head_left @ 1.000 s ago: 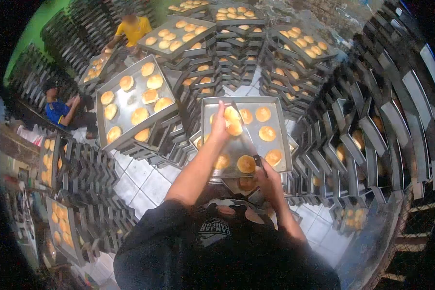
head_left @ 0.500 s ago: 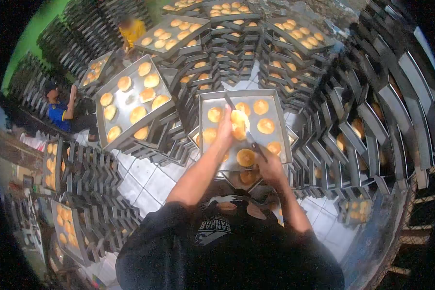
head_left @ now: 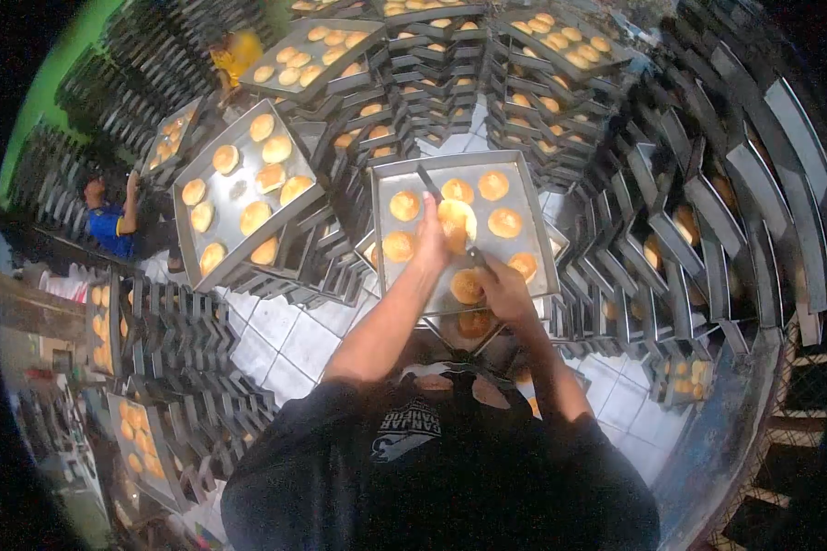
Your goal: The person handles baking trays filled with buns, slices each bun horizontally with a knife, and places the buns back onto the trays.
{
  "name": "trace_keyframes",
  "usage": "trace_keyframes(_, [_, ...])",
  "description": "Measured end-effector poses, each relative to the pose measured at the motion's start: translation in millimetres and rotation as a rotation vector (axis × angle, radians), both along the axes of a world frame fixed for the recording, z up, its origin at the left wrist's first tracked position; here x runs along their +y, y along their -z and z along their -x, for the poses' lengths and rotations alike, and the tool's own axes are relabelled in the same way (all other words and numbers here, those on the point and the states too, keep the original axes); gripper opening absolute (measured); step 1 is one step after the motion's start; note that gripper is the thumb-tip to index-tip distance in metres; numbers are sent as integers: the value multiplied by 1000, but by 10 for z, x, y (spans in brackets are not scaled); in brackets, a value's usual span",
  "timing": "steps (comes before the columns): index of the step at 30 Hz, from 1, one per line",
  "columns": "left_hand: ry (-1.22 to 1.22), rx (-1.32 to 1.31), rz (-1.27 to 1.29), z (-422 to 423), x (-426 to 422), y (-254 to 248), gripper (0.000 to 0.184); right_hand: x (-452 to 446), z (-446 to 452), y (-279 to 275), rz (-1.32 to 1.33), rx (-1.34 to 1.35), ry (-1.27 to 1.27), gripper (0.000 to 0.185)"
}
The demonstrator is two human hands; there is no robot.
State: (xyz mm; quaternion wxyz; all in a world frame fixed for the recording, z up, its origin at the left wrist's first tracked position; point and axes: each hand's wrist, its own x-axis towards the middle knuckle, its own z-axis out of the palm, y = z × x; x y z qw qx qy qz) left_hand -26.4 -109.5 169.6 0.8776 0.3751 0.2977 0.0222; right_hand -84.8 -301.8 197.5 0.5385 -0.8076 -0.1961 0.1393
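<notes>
My left hand (head_left: 431, 241) grips a golden round bun (head_left: 453, 217) above a metal baking tray (head_left: 538, 266). The bun shows a pale cut edge on its right side. My right hand (head_left: 505, 292) is closed around the handle of a long knife (head_left: 426, 178). Its dark blade passes at the bun, with the far end showing beyond my left fingers; its middle is hidden. Several whole buns, such as one bun (head_left: 504, 222), lie in the tray around and below my hands.
Another tray of buns (head_left: 186, 188) tops a stack at the left. More stacked trays (head_left: 574, 69) with buns stand ahead, and tall stacks (head_left: 735, 197) line the right. A person in a blue shirt (head_left: 110, 228) sits at far left; one in yellow (head_left: 232, 66) is behind. White tiles (head_left: 285, 340) show between stacks.
My right hand has moved up and left, nearer to the bun, so less of the knife shows between them. My left hand keeps hold of the bun. The view has shifted slightly.
</notes>
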Motion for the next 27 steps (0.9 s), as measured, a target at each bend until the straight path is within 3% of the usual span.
trace_keyframes(3, [-73,-10,118,-220,275,91,63,-109,97,134,18,-39,-20,38])
trace_keyframes(6, [-67,-2,160,-214,492,271,71,-233,271,281,211,-71,-11,36])
trace_keyframes(8, [-104,-22,130,-147,338,152,79,-51,287,-125,123,263,58,41])
trace_keyframes(9, [-92,11,8,-117,233,153,88,38,171,15,126,272,69,41])
trace_keyframes(12, [-96,103,74,-209,109,264,92,296,-158,419,83,120,-19,39])
trace_keyframes(18, [-126,72,18,-511,415,667,83,239,224,782,126,20,145,34])
trace_keyframes(20, [29,-67,70,-485,500,703,81,-52,515,821,233,297,98,35])
trace_keyframes(22, [-19,-13,143,-557,519,909,78,-329,882,1063,98,232,179,37])
trace_keyframes(23, [57,40,-164,-616,605,1251,75,-448,1042,1111,58,212,208,38])
trace_keyframes(24, [134,87,-470,-701,668,1604,71,-546,1118,976,136,399,265,38])
trace_keyframes(25, [108,182,-1014,-830,685,1950,63,-611,1166,876,214,582,322,37])
trace_keyframes(27, [117,97,-1111,-1031,684,1737,58,-697,1326,937,186,581,401,38])
